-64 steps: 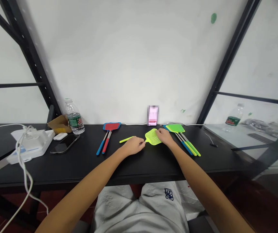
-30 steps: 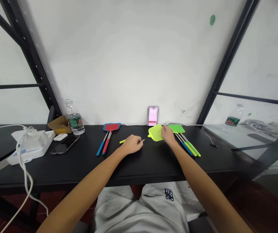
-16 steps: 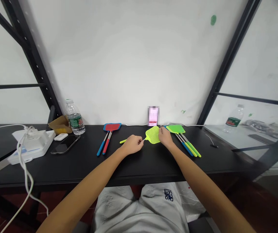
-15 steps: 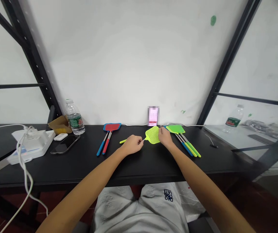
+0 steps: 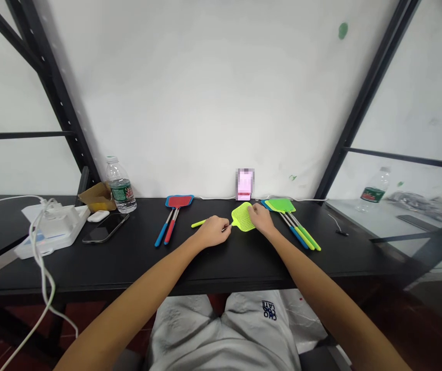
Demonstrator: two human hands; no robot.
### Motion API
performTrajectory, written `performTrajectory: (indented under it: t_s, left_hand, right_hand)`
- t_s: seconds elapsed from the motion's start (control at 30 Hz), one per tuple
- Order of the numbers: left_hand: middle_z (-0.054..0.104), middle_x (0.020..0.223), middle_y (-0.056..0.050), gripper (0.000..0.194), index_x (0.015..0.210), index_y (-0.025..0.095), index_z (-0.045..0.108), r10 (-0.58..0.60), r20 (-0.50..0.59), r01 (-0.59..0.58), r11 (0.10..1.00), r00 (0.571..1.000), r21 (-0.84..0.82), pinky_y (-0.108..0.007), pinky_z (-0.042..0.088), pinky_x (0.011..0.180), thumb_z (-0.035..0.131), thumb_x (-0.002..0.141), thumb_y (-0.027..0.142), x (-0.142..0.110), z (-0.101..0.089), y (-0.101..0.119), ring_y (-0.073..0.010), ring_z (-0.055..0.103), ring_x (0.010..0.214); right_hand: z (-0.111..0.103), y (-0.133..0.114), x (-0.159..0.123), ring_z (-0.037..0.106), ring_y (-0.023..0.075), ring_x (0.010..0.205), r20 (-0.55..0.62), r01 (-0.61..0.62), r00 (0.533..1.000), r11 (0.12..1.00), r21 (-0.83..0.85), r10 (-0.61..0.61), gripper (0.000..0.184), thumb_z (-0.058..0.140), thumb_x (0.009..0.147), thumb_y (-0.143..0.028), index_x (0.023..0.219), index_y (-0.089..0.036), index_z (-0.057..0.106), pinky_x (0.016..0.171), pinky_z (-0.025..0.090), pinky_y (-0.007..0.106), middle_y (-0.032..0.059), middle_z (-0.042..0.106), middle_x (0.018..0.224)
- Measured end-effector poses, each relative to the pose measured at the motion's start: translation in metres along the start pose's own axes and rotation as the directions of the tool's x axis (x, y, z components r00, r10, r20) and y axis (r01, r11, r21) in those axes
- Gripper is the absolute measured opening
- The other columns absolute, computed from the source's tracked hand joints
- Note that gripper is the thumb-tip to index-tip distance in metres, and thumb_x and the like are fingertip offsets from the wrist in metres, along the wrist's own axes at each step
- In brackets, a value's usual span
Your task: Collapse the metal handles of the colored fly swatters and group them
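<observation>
Along the black tabletop (image 5: 89,268), a person's left hand (image 5: 212,231) pinched a thin metal wire shaft (image 5: 226,227) at the neck of a yellow-green perforated plastic swatter head (image 5: 243,217), while the right hand (image 5: 260,219) lay against the head's right edge, though I could not tell whether it gripped. The hands stood close, the head between them. It looked light and flexible, so the stiffer wire seemed the surest hold. A yellow-green plastic grip (image 5: 198,223) lay just beyond the left hand.

head view | forward, down | near desk (image 5: 136,263) (wide lens) | edges probably warped
</observation>
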State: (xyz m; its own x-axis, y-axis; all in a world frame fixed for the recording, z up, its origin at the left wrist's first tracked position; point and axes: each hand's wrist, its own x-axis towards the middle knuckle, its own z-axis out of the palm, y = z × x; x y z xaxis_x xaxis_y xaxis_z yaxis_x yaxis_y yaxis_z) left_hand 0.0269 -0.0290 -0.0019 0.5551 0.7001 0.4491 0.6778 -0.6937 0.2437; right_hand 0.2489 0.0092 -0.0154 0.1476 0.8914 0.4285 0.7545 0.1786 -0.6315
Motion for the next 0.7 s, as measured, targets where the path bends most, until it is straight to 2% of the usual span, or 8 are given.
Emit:
performTrajectory:
  t_s: [0.33,0.7]
  left_hand:
    - [0.057,0.056,-0.001,0.027,0.06,0.018,0.055,-0.015,-0.022,0.015,1.0,1.0,0.0,-0.027,0.024,0.053,0.048,0.084,0.028,0.0,-0.002,0.003,-0.0116,0.044,0.05]
    - [0.06,0.058,-0.002,0.024,0.063,0.019,0.064,-0.069,-0.024,0.07,0.997,0.997,0.019,-0.027,0.028,0.054,0.051,0.082,0.027,-0.001,-0.004,0.001,-0.0138,0.05,0.053]
  right_hand:
    - [-0.001,-0.005,-0.002,0.055,0.0198,0.073,0.023,0.038,0.999,0.996,0.082,-0.04,0.029,0.046,0.084,-0.049,0.075,-0.022,0.049,0.064,0.036,0.028,0.0033,0.061,0.077]
    - [-0.005,-0.012,-0.006,0.058,0.0192,0.079,0.111,0.028,0.993,0.983,0.179,-0.048,0.025,0.053,0.082,-0.046,0.083,-0.021,0.052,0.069,0.041,0.029,0.0038,0.065,0.087]
